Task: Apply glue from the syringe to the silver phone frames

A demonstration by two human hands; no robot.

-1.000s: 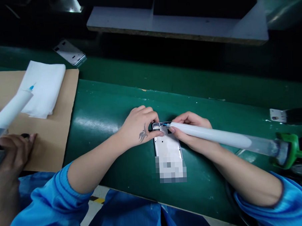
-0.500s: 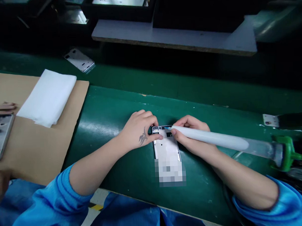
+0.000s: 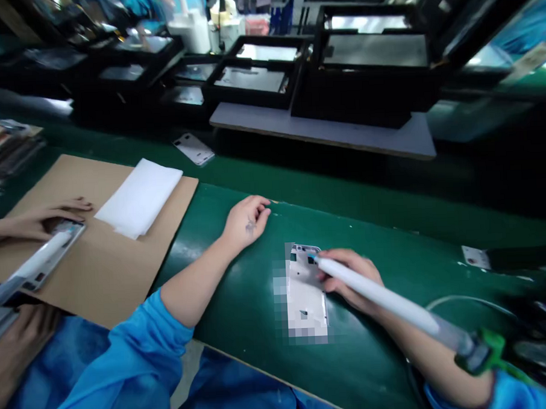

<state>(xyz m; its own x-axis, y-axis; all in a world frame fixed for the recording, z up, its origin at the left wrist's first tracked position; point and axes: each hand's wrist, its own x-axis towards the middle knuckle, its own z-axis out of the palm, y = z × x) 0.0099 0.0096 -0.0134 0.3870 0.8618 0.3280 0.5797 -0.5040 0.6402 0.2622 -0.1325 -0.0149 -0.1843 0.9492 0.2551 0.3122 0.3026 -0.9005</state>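
The right hand (image 3: 348,276) grips a white syringe (image 3: 376,293) at a partly pixelated phone frame (image 3: 306,293); the left hand (image 3: 247,220) lies open, empty.

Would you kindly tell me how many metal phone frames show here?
3 phone frames. One lies on the green belt beside the right hand, one farther off at the belt's far edge, one on the cardboard sheet by a co-worker's hand. Dark trays behind may hide more.

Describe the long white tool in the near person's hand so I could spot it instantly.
On the green conveyor belt lies a metal phone frame. At its top corner, the right hand holds a long white dispensing syringe. Unlike the similar syringe on the left, it ends in a green fitting.
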